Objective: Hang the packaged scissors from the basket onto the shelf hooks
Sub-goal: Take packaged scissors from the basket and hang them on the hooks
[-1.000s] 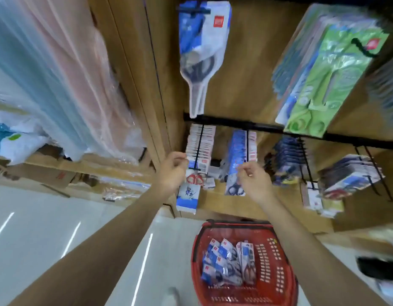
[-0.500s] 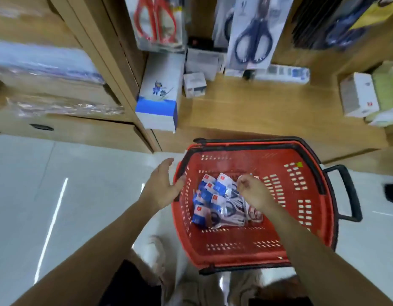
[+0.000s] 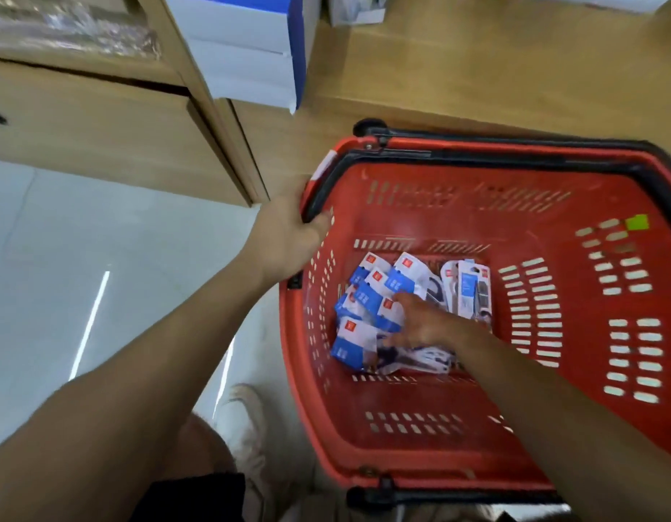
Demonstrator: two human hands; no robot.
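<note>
Left hand [image 3: 285, 235] grips basket [image 3: 552, 205] rim, its left side. Right hand [image 3: 424, 325] lies on packs [image 3: 364, 295] inside basket; I cannot tell whether it grasps any.

Red perforated plastic basket [image 3: 552, 205]; glossy plastic scissor packets [image 3: 367, 295]; matt wood-grain shelf [image 3: 477, 69]; polished, reflective floor [image 3: 100, 239].

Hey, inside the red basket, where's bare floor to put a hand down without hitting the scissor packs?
Free: the basket floor right of the scissor packs, out to the slotted right wall, and the strip between packs and near wall. Crowded: left-centre, where packs pile by the left wall under the right hand. The left hand grips the rim there.
</note>
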